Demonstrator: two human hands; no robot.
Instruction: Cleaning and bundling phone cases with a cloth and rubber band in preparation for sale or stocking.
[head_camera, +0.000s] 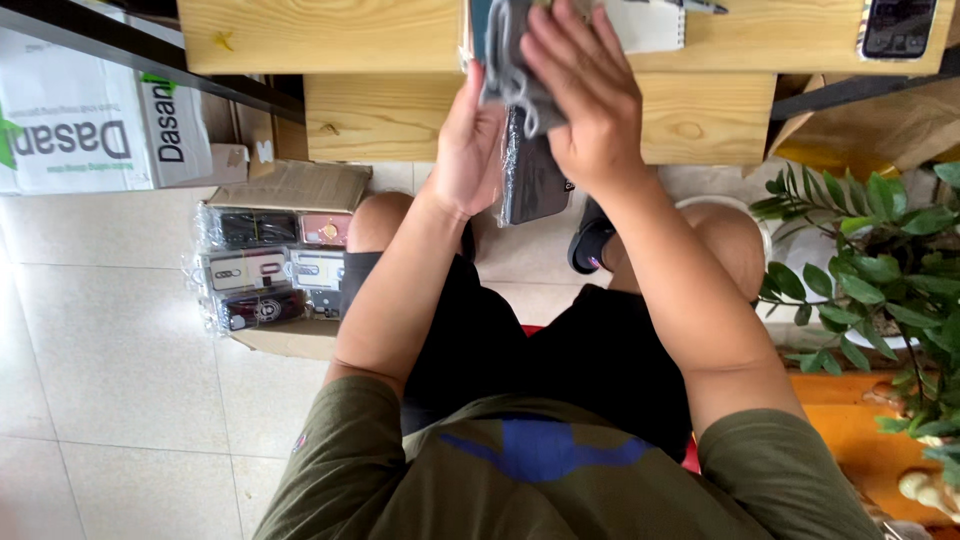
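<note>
In the upper middle of the frame, the left hand (470, 140) was partly open, its palm and fingers curved around the left edge of a dark phone case (532, 175) in a clear plastic sleeve, and it held the case upright in front of the wooden tabletop (330, 35). The right hand (585, 95) lay flat over the top of the case, with the fingers spread and pressing a grey cloth (505, 60) against it. The fingertips of this hand pointed to the upper left, and the cloth hung out below them. So both hands were grasping: the left one the case, the right one the cloth.

At the top right corner of the frame a phone (897, 27) lay on the tabletop, and a white notebook (650, 25) lay just beside the right hand. In the left middle of the frame, a cardboard box (290, 185) on the floor carried packed phone cases (270, 265) in plastic wrap. A green plant (870, 270) stood at the right edge.
</note>
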